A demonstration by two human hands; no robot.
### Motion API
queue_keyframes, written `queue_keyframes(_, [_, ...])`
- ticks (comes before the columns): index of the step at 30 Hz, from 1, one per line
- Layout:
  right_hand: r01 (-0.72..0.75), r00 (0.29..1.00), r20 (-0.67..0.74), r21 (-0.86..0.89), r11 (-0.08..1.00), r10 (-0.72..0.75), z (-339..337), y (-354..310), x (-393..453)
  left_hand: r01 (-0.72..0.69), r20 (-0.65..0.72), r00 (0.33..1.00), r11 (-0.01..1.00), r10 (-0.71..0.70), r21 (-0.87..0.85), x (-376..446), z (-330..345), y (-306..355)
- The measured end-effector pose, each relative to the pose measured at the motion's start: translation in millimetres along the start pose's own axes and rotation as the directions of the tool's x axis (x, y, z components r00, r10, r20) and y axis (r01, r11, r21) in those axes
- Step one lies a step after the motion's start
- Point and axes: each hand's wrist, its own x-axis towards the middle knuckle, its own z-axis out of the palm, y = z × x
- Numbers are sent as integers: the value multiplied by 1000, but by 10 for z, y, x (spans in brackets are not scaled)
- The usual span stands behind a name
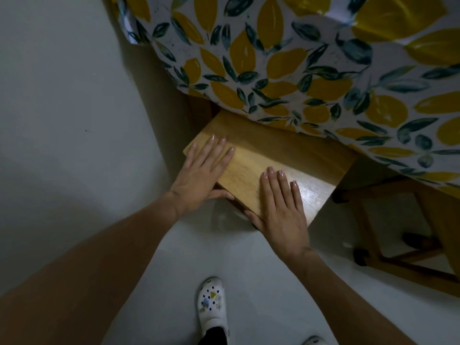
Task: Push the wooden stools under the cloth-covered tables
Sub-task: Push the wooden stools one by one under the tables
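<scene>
A wooden stool (268,155) with a flat rectangular seat stands partly under the table. Its far end is hidden by the hanging cloth (286,63), white with yellow lemons and dark green leaves. My left hand (201,175) lies flat on the seat's near left corner, thumb hooked under the edge. My right hand (282,207) rests flat on the near edge, thumb under the seat too. Both sets of fingers are spread on the wood.
A pale wall (62,95) runs close along the left of the stool. To the right, a wooden frame with legs and crossbars (388,260) stands on the white floor (249,270). A white clog (212,305) on one foot is below the hands.
</scene>
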Motion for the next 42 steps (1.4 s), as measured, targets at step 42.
queue_keyframes(42, [-31,1000,7,148,988,30,-205,251,305,215,132,971,968,-198,-126,98,-151,-28])
